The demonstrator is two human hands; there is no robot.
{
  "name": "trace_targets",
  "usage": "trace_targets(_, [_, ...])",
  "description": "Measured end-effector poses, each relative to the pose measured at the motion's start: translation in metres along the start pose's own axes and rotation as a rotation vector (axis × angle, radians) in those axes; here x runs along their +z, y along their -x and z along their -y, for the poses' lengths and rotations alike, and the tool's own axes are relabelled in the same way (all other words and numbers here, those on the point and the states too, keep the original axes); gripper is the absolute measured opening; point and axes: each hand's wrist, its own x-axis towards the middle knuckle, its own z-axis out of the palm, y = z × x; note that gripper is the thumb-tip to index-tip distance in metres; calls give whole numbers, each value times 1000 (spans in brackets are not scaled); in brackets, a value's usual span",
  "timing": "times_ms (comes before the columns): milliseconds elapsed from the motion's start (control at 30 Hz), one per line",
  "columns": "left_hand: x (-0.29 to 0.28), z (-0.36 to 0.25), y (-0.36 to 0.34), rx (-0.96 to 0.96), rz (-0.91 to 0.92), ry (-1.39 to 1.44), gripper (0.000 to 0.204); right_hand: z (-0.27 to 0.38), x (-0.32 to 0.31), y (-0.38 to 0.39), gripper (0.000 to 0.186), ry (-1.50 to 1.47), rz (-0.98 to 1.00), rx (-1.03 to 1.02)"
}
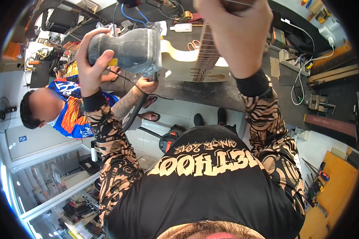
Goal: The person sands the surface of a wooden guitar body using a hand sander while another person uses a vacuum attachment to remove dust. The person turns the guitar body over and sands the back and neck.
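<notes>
My left hand is wrapped round the rounded grip of a dusty grey palm sander, held up on its side. A dark hose and a thin black cord hang from the sander. My right hand is closed round the neck of an electric guitar, whose frets run down from my fingers. The guitar's body, partly hidden behind the sander, has a pale, glossy curved edge facing the sander's flat pad. From this angle I cannot tell whether the pad touches it.
At the left a co-worker in a blue and orange shirt has a hand by the hose. A vacuum stands on the floor. On the dark workbench are a white bottle, red-handled scissors, cables and a clamp.
</notes>
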Motion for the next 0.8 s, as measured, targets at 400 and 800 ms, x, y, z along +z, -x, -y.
trace_targets(400, [9, -125, -41, 147, 314, -563, 49, 2, 0, 4, 30, -243, 94, -133])
trace_targets(800, [29, -149, -47, 219, 484, -880, 45, 19, 2, 24, 30, -45, 144, -214])
